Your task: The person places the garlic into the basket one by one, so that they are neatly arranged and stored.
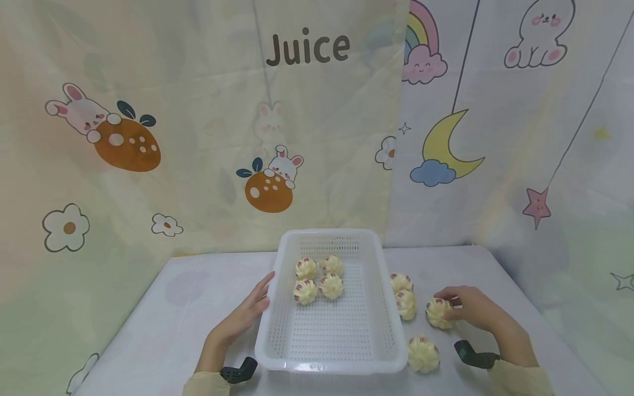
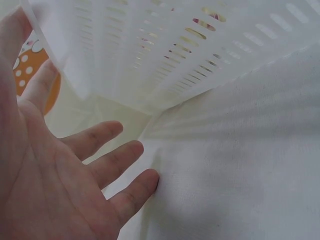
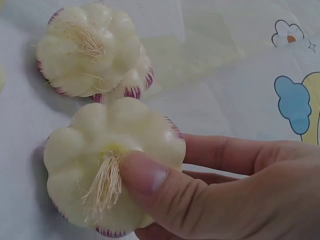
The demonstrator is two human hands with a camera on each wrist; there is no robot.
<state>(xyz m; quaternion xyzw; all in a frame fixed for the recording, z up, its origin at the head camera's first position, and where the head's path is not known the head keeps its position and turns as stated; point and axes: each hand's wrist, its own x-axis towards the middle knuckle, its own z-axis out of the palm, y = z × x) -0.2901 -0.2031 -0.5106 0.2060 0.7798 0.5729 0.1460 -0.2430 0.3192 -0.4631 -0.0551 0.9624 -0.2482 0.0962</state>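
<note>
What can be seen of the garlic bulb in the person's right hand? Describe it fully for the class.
The garlic bulb is pale cream, rounded and lobed, with purple streaks around its edge and a tuft of straw-coloured roots. Its surface looks smooth. The root side faces the wrist camera. The right hand pinches it, thumb beside the roots, right of the white basket. Whether it touches the table is unclear.

Garlic bulbs (image 1: 423,353): pale cream-yellow, purple streaks; roots (image 3: 102,192) straw-beige. Basket (image 1: 327,367): white, rows of holes and slots. Table (image 1: 208,291): whitish. Backdrop (image 1: 198,126): cream-yellow and whitish, printed with white-spotted orange fruit, white rabbits, white flowers, dark "Juice", yellow moon, blue cloud, pink star, rainbow. Sleeves (image 1: 205,383): pale yellow-beige. Wrist devices (image 1: 240,372): black.
</note>
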